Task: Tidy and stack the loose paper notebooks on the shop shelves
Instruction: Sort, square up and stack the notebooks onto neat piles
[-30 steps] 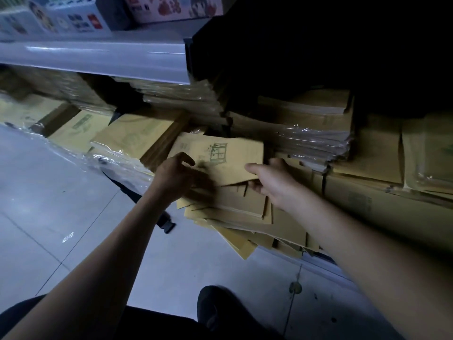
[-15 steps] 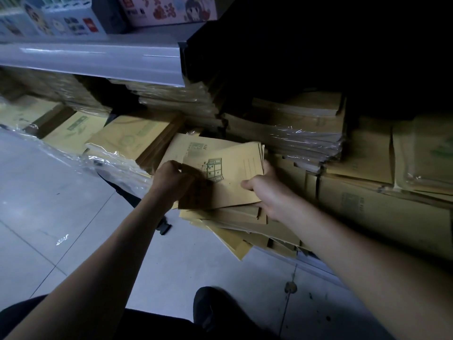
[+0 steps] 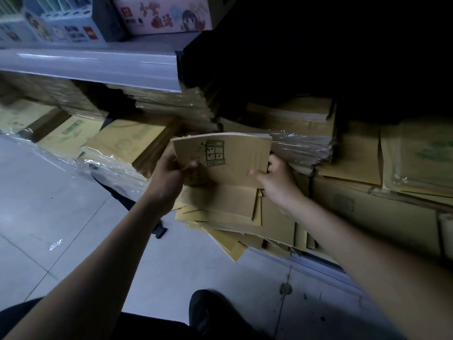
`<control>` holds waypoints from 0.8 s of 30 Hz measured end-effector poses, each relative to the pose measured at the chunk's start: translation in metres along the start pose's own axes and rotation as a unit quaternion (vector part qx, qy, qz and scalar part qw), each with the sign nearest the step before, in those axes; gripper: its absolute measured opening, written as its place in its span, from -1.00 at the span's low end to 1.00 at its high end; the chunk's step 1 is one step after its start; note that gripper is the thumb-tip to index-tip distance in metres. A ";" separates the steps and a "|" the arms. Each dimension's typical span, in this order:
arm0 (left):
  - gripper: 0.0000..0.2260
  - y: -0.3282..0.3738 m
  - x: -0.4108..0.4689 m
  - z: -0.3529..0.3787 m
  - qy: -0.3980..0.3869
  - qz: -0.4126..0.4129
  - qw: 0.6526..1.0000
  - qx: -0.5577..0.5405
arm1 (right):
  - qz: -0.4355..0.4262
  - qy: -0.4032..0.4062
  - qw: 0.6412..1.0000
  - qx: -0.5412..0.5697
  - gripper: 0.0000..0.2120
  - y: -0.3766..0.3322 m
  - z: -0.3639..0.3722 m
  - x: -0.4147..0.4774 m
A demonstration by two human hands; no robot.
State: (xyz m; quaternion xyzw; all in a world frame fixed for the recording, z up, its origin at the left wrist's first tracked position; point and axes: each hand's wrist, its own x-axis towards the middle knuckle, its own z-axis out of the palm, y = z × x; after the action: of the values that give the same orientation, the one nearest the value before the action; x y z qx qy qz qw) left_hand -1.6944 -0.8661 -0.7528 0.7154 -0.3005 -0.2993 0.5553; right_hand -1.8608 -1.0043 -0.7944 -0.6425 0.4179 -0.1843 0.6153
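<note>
The left grip (image 3: 171,174) and the right grip (image 3: 278,184) are each pinching one side of a thin bundle of notebooks (image 3: 235,163) at frame centre, holding it tilted just above the loose pile (image 3: 220,207), which is overhanging the shelf edge (image 3: 316,265) beside the plastic-wrapped stacks (image 3: 304,148).

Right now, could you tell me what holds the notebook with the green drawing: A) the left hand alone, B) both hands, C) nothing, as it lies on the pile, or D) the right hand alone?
B: the left hand grips the notebook at its left edge while the right hand pinches its lower right corner, above the loose pile.
</note>
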 end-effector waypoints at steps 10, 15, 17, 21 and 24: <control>-0.76 0.053 -0.001 0.065 -0.058 0.235 0.928 0.283 | -0.322 0.116 0.855 -0.390 -0.35 -0.026 -0.066 -0.039; -0.66 0.060 -0.009 0.132 -0.052 0.316 0.896 0.306 | -0.210 0.145 0.925 -0.281 -0.71 0.000 -0.108 -0.067; -0.48 0.051 -0.018 0.162 -0.042 0.254 0.947 0.194 | -0.126 0.153 0.964 -0.176 -0.74 0.007 -0.144 -0.080; -0.64 0.023 -0.055 0.239 -0.246 0.033 0.969 0.009 | 0.041 0.093 0.994 0.033 -0.58 0.039 -0.214 -0.110; -0.61 0.006 -0.082 0.290 -0.350 -0.074 0.934 0.012 | 0.204 0.048 0.975 0.077 -0.56 0.076 -0.260 -0.132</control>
State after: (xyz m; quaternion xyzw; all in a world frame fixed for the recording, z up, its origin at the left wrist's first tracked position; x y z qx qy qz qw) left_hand -1.9684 -0.9835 -0.7984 0.5919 -0.4257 -0.5672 0.3830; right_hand -2.1565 -1.0607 -0.7846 -0.4848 0.5539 -0.1174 0.6666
